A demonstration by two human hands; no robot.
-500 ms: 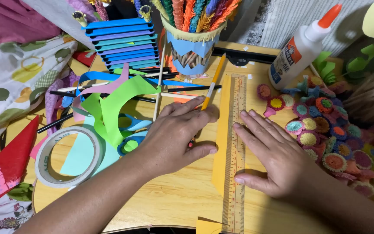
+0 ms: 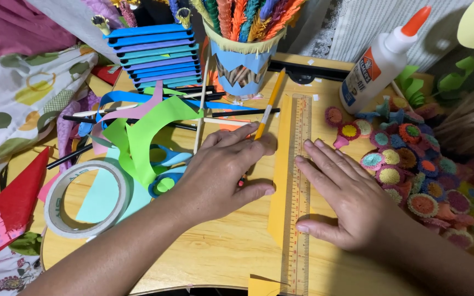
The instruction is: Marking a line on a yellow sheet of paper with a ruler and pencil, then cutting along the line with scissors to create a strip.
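The right hand [image 2: 352,203] lies flat, fingers together and stretched out, pressing on the ruler [image 2: 301,181] from its right edge. The ruler lies lengthwise on an orange paper strip [image 2: 278,181] on the table [image 2: 220,252]. Left of the ruler, the left hand [image 2: 223,172] rests palm down, fingers loosely closed over a yellow pencil [image 2: 270,107]. Further left lie green paper [image 2: 138,137] and a tape roll [image 2: 86,198]. Right of the ruler sit paper flowers [image 2: 407,159] and a glue bottle [image 2: 377,63].
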